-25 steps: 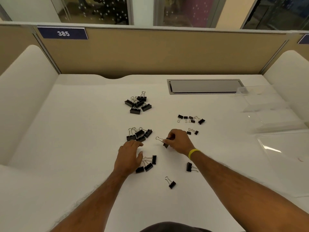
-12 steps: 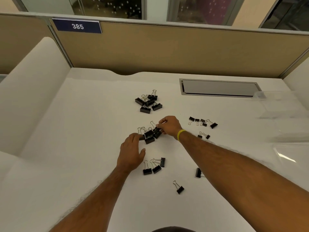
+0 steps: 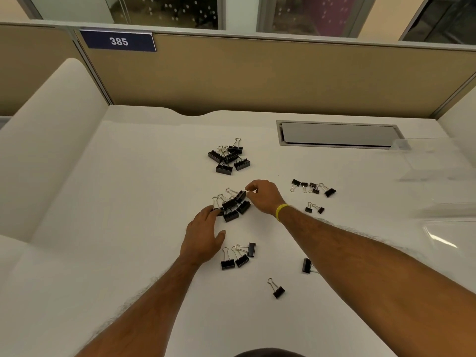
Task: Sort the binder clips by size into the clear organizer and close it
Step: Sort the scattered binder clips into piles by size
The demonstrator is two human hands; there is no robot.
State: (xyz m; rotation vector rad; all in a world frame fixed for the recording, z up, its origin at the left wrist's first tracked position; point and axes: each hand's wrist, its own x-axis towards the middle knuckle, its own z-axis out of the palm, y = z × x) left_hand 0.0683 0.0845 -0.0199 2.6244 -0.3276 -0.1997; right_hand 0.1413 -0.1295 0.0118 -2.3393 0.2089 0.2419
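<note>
Black binder clips lie in groups on the white desk. A back pile holds the largest ones. My right hand, with a yellow wristband, pinches the right edge of a clip lying on top of the middle pile. Flat on the desk, my left hand touches that pile's left side with straight fingertips. Three clips sit just right of my left hand. Small clips lie further right. The clear organizer stands open at the right edge, its lid lying flat.
Two single clips lie near my right forearm, and a small pair beyond my wrist. A grey cable hatch is set into the desk's back. Tan partition walls enclose the desk on three sides.
My right hand carried a clip from the desk's middle up and left onto the middle pile. My left hand slid forward to that pile's left side. The camera shifted left.
</note>
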